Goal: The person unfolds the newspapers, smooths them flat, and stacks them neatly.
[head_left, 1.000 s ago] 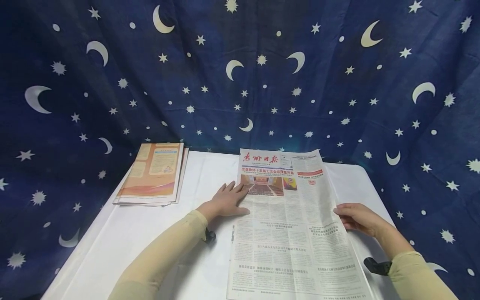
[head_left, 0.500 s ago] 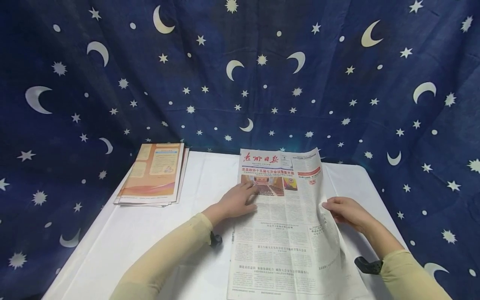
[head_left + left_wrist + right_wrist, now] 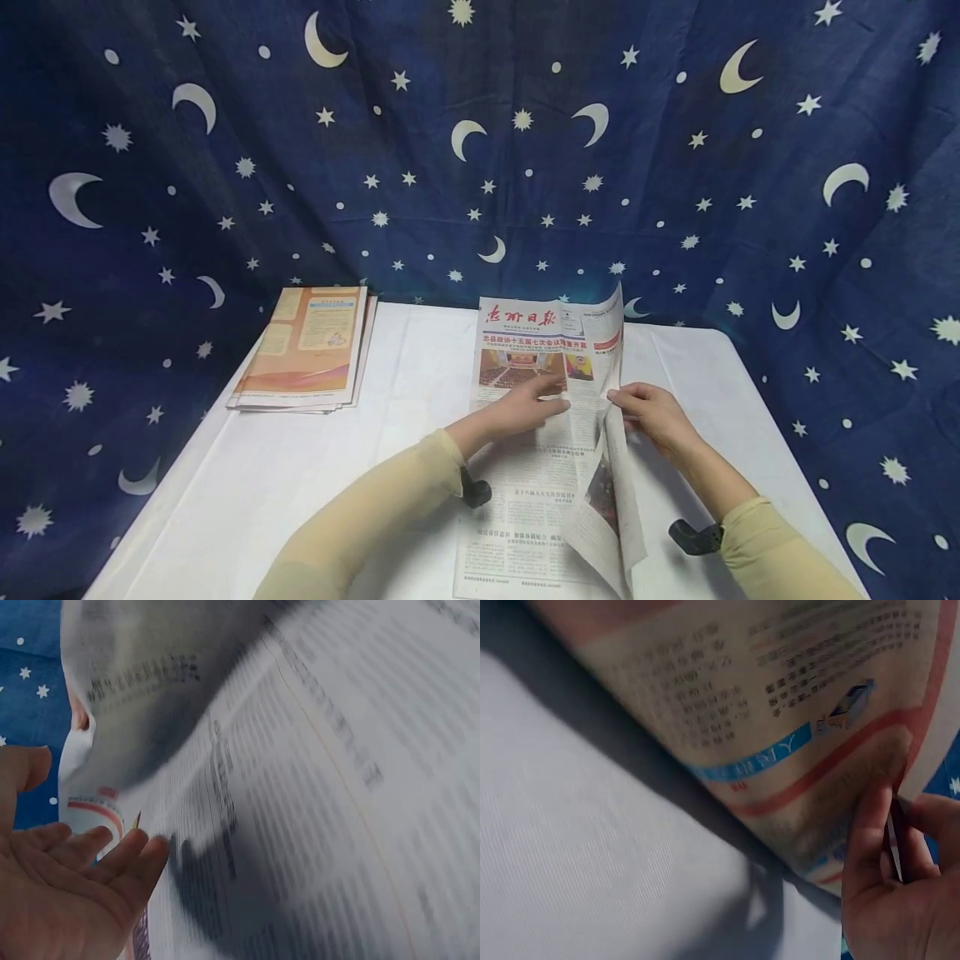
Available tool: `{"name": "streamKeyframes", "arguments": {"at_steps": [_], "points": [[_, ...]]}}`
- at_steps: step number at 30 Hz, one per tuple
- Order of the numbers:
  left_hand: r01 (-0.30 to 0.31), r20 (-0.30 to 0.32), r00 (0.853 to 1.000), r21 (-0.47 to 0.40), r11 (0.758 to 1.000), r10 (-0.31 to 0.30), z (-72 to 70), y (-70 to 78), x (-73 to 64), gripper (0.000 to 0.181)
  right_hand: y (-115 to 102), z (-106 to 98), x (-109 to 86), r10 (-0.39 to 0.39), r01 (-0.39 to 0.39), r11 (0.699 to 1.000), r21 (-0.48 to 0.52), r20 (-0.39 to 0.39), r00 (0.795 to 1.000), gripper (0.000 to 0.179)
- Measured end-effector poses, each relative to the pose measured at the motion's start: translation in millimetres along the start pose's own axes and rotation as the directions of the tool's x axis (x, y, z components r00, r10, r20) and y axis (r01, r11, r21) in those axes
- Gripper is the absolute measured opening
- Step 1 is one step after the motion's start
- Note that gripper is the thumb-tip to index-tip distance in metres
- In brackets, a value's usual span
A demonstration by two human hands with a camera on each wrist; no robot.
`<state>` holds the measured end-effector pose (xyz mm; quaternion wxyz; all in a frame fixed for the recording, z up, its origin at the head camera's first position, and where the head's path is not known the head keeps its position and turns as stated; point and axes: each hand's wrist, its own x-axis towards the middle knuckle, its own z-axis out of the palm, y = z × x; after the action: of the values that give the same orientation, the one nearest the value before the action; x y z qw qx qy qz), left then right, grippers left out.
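Observation:
A newspaper [image 3: 525,467] with a red masthead lies lengthwise on the white table, its right side lifted and curling over to the left. My right hand [image 3: 656,417] pinches that right edge between thumb and fingers; the right wrist view shows the fingers [image 3: 870,825] gripping the sheet, with its orange-bordered underside [image 3: 780,727] facing the camera. Over the middle of the front page is my left hand [image 3: 521,410], fingers extended, just below the printed photo. In the left wrist view the left hand [image 3: 75,892] has its fingers spread beside the raised page [image 3: 247,787]; contact is unclear.
A small stack of folded orange newspapers [image 3: 307,350] lies at the table's back left. The white tablecloth [image 3: 180,500] covers the table. Behind its far edge hangs a dark blue curtain [image 3: 420,150] with moons and stars.
My right hand has carried the newspaper's right edge up and leftward, so the page now curls over. The left hand has slid right from the left edge to the page's middle.

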<state>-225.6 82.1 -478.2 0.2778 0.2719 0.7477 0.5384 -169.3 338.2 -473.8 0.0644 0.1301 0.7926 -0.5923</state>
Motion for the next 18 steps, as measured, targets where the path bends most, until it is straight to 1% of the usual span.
{"name": "streamKeyframes", "arguments": {"at_steps": [2,4,7,9,11,13,15,18], "points": [[0.051,0.016,0.999,-0.127,0.991,-0.049,4.8,1.3,2.2,0.069,0,6,-1.1,-0.001,0.001,1.0,0.011,-0.023,1.0,0.038],[0.11,0.033,0.994,-0.249,0.962,-0.105,9.7,2.5,3.6,0.073,0,10,-2.0,-0.005,0.006,1.0,0.014,-0.042,0.999,0.037],[0.178,0.072,0.984,-0.359,0.916,-0.163,17.8,3.5,4.2,0.078,1,15,-3.6,-0.01,0.012,0.999,0.032,-0.064,0.998,0.038],[0.204,0.107,0.979,-0.396,0.895,-0.176,23.8,3.5,4.2,0.082,1,16,-4.6,-0.011,0.014,0.999,0.038,-0.075,0.997,0.04],[0.206,0.133,0.977,-0.402,0.892,-0.166,29.7,2.5,5.1,0.085,2,17,-5.0,-0.009,0.013,0.999,0.043,-0.083,0.996,0.042],[0.191,0.145,0.979,-0.406,0.894,-0.143,34.9,1.2,6.5,0.085,3,19,-5.2,-0.006,0.01,0.999,0.044,-0.086,0.996,0.044],[0.167,0.134,0.984,-0.41,0.897,-0.122,39.0,0.5,7.9,0.084,4,20,-5.0,-0.004,0.007,0.999,0.042,-0.081,0.997,0.045],[0.139,0.094,0.99,-0.414,0.899,-0.11,42.7,1.0,9.4,0.082,5,23,-5.8,-0.001,0.003,1.0,0.031,-0.082,0.997,0.043]]}}
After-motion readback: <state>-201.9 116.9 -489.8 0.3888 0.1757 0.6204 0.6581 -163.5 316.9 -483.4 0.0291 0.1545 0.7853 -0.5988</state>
